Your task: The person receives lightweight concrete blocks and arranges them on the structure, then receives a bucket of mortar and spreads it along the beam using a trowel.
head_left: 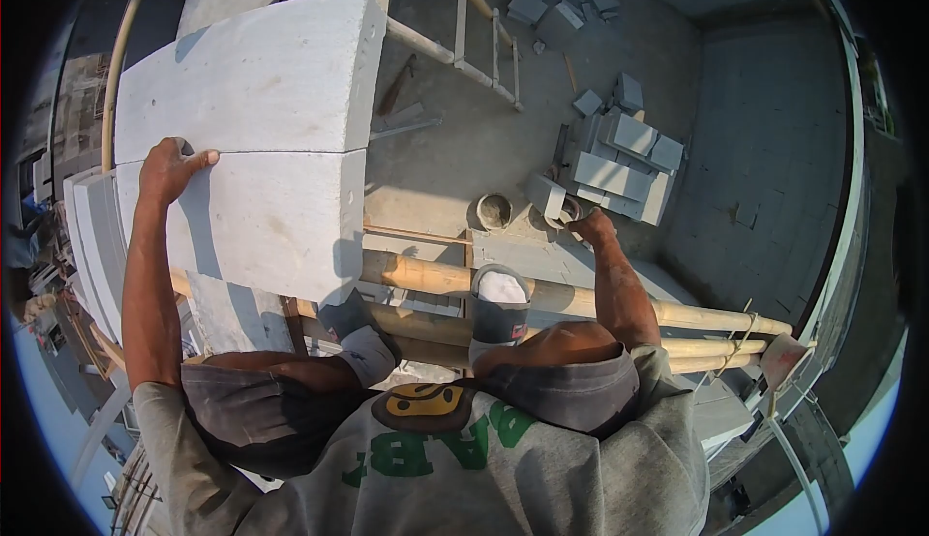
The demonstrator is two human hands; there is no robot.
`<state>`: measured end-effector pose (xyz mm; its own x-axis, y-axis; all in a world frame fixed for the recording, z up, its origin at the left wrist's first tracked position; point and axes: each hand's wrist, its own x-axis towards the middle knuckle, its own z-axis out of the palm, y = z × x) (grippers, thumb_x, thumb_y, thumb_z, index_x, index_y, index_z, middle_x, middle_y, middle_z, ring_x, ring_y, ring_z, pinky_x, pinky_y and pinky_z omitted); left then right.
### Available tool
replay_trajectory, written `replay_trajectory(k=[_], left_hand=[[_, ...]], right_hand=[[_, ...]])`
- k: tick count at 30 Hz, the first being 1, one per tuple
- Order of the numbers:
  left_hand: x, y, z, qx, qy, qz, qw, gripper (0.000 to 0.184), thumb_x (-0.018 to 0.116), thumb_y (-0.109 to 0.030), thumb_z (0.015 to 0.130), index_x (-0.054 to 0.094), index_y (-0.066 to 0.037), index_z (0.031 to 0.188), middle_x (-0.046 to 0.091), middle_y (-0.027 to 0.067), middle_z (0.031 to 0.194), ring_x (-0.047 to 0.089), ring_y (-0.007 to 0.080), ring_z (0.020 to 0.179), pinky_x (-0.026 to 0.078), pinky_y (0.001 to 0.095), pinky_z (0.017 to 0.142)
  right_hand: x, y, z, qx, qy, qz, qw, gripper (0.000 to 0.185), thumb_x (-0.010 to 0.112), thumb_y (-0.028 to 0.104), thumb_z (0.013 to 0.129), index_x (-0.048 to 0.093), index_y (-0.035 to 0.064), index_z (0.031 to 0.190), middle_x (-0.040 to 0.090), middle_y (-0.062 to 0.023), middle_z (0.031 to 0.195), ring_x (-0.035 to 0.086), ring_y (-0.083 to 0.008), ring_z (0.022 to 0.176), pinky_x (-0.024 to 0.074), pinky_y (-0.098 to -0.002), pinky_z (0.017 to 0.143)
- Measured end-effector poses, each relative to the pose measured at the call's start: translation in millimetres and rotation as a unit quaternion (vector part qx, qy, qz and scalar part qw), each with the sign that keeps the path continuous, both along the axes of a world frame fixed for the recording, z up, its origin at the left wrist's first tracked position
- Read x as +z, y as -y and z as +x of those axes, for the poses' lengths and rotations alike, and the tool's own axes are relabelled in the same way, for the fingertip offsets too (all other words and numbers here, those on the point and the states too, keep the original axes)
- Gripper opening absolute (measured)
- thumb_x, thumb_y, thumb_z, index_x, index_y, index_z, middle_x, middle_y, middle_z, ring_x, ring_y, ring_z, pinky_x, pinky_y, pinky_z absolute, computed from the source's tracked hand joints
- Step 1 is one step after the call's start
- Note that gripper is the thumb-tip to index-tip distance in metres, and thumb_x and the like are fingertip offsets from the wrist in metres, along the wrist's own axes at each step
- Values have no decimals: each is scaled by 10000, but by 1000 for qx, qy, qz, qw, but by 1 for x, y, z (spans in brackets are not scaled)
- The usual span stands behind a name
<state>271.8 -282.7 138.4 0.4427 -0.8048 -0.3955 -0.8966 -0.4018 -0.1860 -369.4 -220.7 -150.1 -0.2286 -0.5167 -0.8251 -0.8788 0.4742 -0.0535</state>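
Observation:
My left hand [169, 173] rests on two pale blocks at their left side, near the thin seam between them. Its thumb stretches over the lower block [261, 212] and its fingers bend near the edge of the upper block [252, 81]. Out to the right, my right hand [595, 227] is closed round the handle of a scoop-like tool [547, 196] with a pale, flat face. Its exact shape is hard to make out. Just left of the tool, a round bucket [494, 211] with grey contents stands on a lower level.
Bamboo poles [677, 315] run across below the hands, close to my feet. A stack of pale blocks [614, 173] stands lower down at the right, with more loose blocks [527, 4] beyond. A bamboo ladder-like frame [460, 18] slants across the top. A wall [764, 159] rises at the right.

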Motion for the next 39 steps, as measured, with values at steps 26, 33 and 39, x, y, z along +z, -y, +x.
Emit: replay_trajectory(k=[26,33,39], left_hand=[[-1,-3,-4,12,36,-30,999,654,789,-539,580,647,37,854,662,201,739,661,278,639,522,352,615],[2,-1,-8,15,31,-21,999,668,780,-560,575,658,35,852,663,190,721,664,275,638,522,343,609],[-2,-4,-2,4,37,-23,999,689,774,-580,566,659,33,860,667,191,741,666,274,652,523,350,614]], right_hand=[[-11,1,0,48,32,-5,998,594,748,323,617,612,99,1151,652,-175,1066,619,-293,1024,491,-361,870],[11,5,10,42,19,-11,999,544,738,353,637,638,100,1107,655,-176,1053,619,-304,1019,494,-372,859],[4,4,7,55,38,-40,997,521,721,370,658,641,104,1099,658,-167,1050,619,-309,1017,496,-380,854]])
